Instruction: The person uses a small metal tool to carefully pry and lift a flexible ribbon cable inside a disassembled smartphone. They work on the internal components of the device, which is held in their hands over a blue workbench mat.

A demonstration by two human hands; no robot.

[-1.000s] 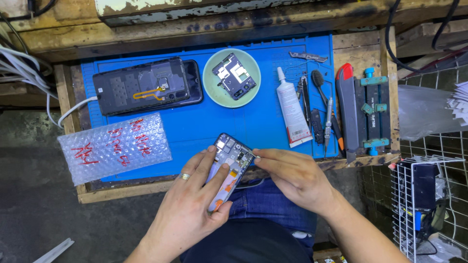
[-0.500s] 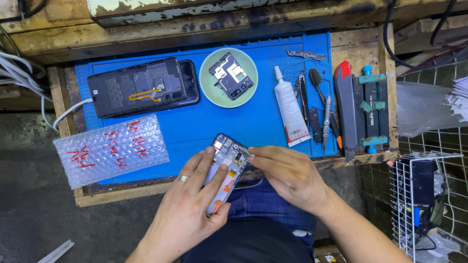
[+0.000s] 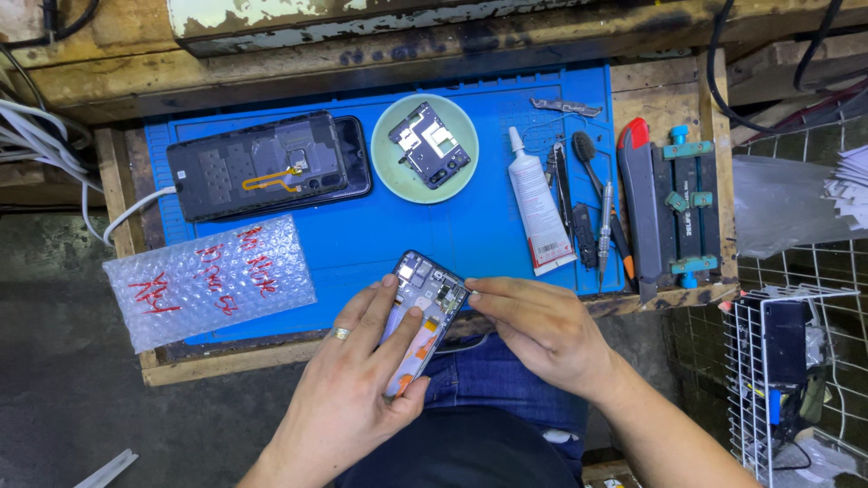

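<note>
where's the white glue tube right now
In the head view the white glue tube lies on the blue mat, right of the green dish and left of the row of hand tools, beyond the right hand.

Single view, head-worn camera, looking almost straight down from above the seated person. Top of frame faces away from the body toward the worn wooden bench edge (image 3: 434,45); bottom of frame takes in the lap. Blue work mat (image 3: 380,230) fills the centre at close working range, the whole mat fitting the width. Wire rack (image 3: 778,370) at right edge, floor at left. No second view, so no shared area
</note>
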